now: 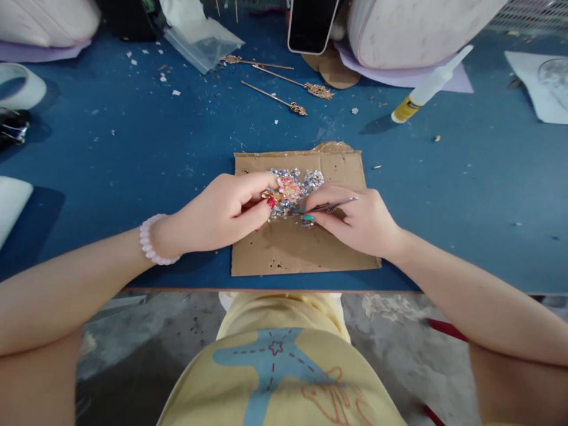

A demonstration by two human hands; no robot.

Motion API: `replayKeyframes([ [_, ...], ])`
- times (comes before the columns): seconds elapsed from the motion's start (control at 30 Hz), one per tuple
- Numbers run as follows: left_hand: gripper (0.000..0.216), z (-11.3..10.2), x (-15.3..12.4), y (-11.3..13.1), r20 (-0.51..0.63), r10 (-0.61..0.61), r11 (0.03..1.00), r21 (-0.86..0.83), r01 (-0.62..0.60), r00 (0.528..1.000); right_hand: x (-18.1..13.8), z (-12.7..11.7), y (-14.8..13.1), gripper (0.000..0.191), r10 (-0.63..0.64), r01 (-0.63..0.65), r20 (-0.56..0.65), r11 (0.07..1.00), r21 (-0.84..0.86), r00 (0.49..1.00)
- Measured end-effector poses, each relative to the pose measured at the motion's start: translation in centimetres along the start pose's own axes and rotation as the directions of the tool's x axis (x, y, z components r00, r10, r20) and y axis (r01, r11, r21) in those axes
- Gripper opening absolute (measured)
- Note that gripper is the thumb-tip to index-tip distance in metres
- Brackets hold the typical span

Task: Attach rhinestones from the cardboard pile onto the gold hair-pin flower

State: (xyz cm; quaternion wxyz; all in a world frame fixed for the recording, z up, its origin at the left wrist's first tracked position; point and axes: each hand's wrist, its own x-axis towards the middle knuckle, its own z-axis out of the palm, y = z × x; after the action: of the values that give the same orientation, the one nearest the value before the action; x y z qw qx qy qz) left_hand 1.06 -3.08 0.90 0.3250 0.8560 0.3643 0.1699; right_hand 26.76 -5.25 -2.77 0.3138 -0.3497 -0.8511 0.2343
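Note:
My left hand (222, 210), with a pale pink bead bracelet at its wrist, is closed in a pinch on a small gold ornament (271, 195). A pink flower (290, 188) sits right beside the gold ornament; I cannot tell whether the two are joined. From the right, my right hand (355, 222) grips a thin pair of metal tweezers (335, 205), their tips low among the stones and partly hidden by the fingers. Blue and clear rhinestones (314, 179) lie under and around both hands. Below them is a piece of brown cardboard (306, 251).
Several gold hairpins (297, 108) lie beyond the cardboard, near a plastic bag (204, 44) and a phone (312, 26). A glue bottle (428, 89) stands tilted at back right. A tape roll (20, 87) lies far left. Small scraps dot the blue table (155, 142).

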Motion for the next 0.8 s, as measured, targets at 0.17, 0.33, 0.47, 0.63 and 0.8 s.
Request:
replayKeyframes([
  [0.17, 0.013, 0.02, -0.12, -0.11, 0.002, 0.001, 1.000, 0.006, -0.001, 1.000, -0.03, -0.10, 0.03, 0.015, -0.035, 0.035, -0.011, 0.999, -0.011, 0.999],
  [0.33, 0.013, 0.01, -0.15, -0.20, 0.005, 0.011, 1.000, 0.007, -0.011, 1.000, -0.07, -0.12, 0.03, 0.015, -0.024, 0.024, -0.004, 1.000, 0.000, 1.000],
  [0.47, 0.013, 0.06, -0.12, -0.21, 0.001, 0.024, 1.000, 0.005, -0.024, 1.000, -0.07, -0.14, -0.03, 0.016, 0.005, -0.005, 0.006, 1.000, 0.004, 1.000],
  [0.63, 0.013, 0.04, -0.14, -0.15, -0.004, 0.019, 1.000, -0.016, -0.019, 1.000, -0.10, -0.20, 0.00, 0.016, -0.023, 0.023, -0.007, 1.000, 0.021, 1.000],
  [0.8, 0.013, -0.02, -0.04, 0.05, 0.020, -0.006, 1.000, -0.030, 0.006, 1.000, -0.10, -0.24, -0.10, 0.015, -0.011, 0.011, -0.001, 1.000, 0.022, 1.000],
])
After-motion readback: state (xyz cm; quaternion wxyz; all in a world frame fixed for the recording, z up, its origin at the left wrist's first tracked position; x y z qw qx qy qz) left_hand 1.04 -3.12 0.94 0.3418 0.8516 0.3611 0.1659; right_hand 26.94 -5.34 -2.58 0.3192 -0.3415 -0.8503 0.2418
